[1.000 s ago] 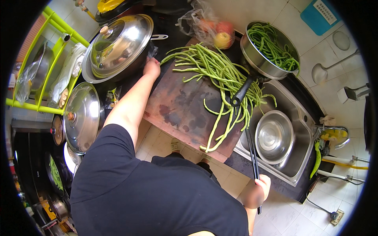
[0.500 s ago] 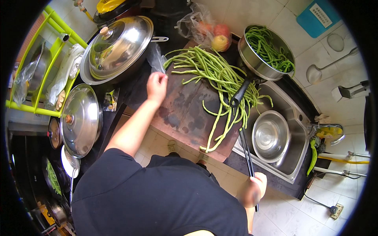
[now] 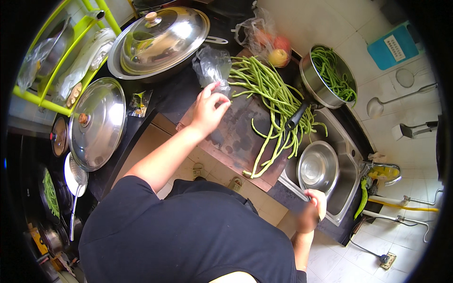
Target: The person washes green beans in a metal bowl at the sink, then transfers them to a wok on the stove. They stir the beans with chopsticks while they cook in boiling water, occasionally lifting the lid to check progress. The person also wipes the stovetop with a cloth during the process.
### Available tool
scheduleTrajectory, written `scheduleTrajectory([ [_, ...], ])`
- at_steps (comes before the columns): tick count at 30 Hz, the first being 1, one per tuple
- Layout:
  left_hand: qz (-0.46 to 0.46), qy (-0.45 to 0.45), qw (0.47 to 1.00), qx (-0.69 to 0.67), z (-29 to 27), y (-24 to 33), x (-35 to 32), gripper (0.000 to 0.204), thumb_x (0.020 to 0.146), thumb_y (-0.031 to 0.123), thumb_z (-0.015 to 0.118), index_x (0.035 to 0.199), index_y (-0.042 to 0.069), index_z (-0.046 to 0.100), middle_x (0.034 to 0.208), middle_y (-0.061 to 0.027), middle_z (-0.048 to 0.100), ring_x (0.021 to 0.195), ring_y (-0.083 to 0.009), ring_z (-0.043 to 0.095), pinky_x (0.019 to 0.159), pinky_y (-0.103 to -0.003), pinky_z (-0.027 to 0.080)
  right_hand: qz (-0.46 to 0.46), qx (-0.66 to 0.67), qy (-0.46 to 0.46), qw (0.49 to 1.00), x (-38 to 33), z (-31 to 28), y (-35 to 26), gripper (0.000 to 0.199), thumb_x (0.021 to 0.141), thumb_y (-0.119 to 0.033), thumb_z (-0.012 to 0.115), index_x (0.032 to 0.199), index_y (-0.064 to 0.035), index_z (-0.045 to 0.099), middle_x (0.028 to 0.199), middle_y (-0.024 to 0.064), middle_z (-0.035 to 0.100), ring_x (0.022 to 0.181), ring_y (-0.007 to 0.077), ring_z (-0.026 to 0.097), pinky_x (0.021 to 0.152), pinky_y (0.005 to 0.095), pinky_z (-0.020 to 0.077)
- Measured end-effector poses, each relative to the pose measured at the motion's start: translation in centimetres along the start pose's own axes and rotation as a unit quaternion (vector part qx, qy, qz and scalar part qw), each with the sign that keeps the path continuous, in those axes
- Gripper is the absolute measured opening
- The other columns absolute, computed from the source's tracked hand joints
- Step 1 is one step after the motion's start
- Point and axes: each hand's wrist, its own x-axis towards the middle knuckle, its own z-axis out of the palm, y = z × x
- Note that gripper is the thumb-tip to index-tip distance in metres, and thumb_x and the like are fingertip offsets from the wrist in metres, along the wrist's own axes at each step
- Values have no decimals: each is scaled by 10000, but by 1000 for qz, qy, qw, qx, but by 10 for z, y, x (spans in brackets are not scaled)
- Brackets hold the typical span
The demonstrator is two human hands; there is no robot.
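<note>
My left hand is over the far left part of the dark cutting board, its fingertips pinched on a crumpled clear plastic bag. A heap of long green beans lies across the board just right of the bag. My right hand is low at the front rim of the steel sink, fingers curled over that rim. An empty steel bowl sits in the sink just beyond it.
A steel pot with a black handle holds more green beans at the back right. A bag of fruit lies behind the board. A lidded wok and a second lid stand to the left. A green rack is at the far left.
My left hand has come away from the wok's side and moved right over the board, taking hold of the plastic bag. My right hand has stayed at the sink's front.
</note>
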Motion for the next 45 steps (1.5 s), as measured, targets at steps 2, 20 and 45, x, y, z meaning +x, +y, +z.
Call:
scheduleTrajectory([
  [2, -122, -161, 978, -45, 6, -21, -1, 138, 731, 194, 634, 792, 73, 610, 983, -97, 594, 875, -249, 568, 736, -338, 452, -34, -30, -40, 998, 13, 7, 2, 255, 884, -201, 492, 830, 26, 595, 605, 87, 495, 523, 190, 479, 513, 271, 382],
  [20, -104, -520, 825, -197, -31, 70, -96, 133, 762, 167, 609, 837, 57, 608, 1036, -101, 618, 925, -186, 593, 778, -301, 453, -16, -186, -356, 916, 92, 195, -13, 482, 733, -306, 654, 1120, -42, 541, 899, 174, 622, 840, 334, 596, 734, 392, 470],
  [45, 52, -170, 968, 178, -37, 21, -62, 234, 830, 216, 473, 979, 61, 563, 999, -155, 587, 928, -314, 558, 811, -361, 452, -25, 282, -112, 952, 73, 88, 37, 98, 843, -10, 536, 937, 2, 561, 989, 112, 613, 870, 149, 573, 782, 248, 432],
])
